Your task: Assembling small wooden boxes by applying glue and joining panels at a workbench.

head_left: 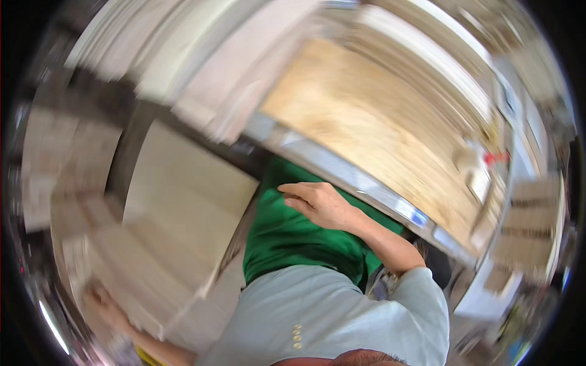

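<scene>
My right hand (318,204) hovers in front of the green apron (287,244) at my waist, its fingers loosely stretched to the left with nothing in them. Far out to the lower left, my left hand (105,303) is at the edge of a stack of pale wooden sheets (128,268). Motion smears its fingers, so whether it grips a sheet does not show. A large pale panel (183,207) lies flat beside that stack, left of my body.
Ahead to the right stands a workbench with a bare wooden top (366,116) and a metal front edge (342,165). A small red thing (496,158) is at its right end. Pale stacked sheets (238,67) stand at the far left, and a brown stack (528,229) at the right.
</scene>
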A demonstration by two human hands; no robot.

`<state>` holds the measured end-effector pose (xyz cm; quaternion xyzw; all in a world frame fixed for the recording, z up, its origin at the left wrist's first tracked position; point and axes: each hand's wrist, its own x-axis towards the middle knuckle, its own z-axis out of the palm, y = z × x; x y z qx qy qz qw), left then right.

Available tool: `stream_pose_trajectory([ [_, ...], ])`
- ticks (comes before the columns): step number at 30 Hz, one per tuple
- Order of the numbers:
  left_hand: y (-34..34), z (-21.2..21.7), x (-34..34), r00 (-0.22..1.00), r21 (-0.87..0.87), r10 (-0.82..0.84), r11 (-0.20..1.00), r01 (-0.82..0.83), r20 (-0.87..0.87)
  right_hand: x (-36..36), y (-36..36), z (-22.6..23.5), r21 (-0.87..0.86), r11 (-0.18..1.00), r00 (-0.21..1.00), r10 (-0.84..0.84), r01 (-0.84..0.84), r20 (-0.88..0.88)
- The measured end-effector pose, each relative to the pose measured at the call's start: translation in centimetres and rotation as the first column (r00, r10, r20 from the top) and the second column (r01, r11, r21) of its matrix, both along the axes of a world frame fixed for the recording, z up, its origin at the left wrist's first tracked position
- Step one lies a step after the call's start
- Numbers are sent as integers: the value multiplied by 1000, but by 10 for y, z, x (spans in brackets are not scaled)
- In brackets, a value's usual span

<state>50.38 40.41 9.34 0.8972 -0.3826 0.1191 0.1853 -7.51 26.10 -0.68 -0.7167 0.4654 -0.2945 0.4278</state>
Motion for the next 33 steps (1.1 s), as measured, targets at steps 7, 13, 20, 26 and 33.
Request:
stream_pose_trajectory([
  [7,-173,1,-339,-80,-385,-509,531,755,-857,-138,-5,48,-200,632,654,-753,749,71],
  [13,-364,-16,-571,-149,-560,-905,112,821,-398,-324,-36,62,-819,39,65,-998,573,-2],
  [20,-454,-37,-648,114,-159,-928,180,971,-355,-370,-49,52,-428,283,41,-870,858,-492],
  [26,-442,-38,-647,65,-251,-920,173,952,-386,-365,-45,51,-441,204,-4,-904,874,-427],
  [33,-439,-66,-639,-34,-663,-981,104,741,-191,-339,-41,49,-525,96,2,-984,845,-177],
])
